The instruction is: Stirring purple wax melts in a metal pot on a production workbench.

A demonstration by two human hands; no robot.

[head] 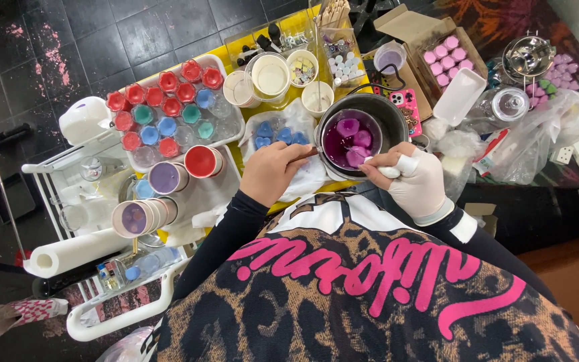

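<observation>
A dark round melting pot [363,131] sits at the middle of a crowded yellow work table [236,50], directly in front of the person. A clear inner vessel in it holds purple liquid with several pink-purple wax lumps [355,142] floating on top. The left hand [273,173], bare, rests at the pot's near-left rim, fingers curled around the end of a thin stick whose tip reaches toward the liquid. The right hand [415,179], in a white glove, is at the near-right rim, fingers pinched closed on a small white object [389,171]; what it is cannot be told.

Just left of the pot lies a clear mould with blue wax shapes [277,131]. Further left, a white tray [232,134] carries small cups of red, blue and teal wax. Nearer the person lie round tins on their sides, one with a red inside [202,161], one lilac [167,177]. Behind the pot stand pale cups [271,76]. To the right, a cardboard box [410,30] holds pink wax hearts [445,60], and a pink phone [407,102] lies beside the pot.
</observation>
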